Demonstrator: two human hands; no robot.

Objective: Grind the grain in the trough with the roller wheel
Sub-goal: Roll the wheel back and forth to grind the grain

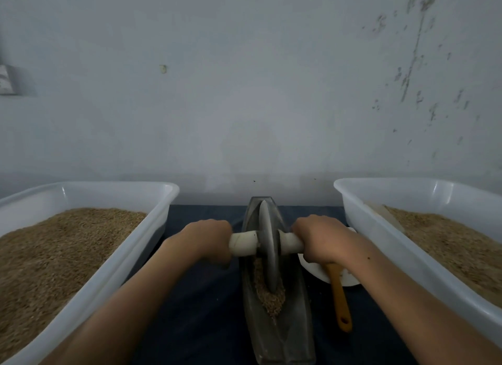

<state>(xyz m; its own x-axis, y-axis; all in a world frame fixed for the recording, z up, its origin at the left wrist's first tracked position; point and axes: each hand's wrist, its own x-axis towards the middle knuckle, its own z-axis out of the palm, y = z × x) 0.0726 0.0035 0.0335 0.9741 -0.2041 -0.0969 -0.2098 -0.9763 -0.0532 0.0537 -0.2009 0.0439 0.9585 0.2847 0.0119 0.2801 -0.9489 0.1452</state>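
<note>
both hands, left hand [207, 241] and right hand [320, 239], fingers curled round the white axle handle [243, 244]; grey disc roller wheel [269, 245] upright in the dark boat-shaped trough [296, 324], on tan grain [271, 296].

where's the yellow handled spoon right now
In the head view it lies right of the trough, its yellow handle pointing toward the person, its head in a white bowl under the right hand.

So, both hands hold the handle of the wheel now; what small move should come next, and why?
Probably roll the wheel toward the person. The left hand and right hand both grip its white handle, and the wheel stands in the far half of the trough, while most of the visible grain lies heaped just in front of it, on the near side.
</note>
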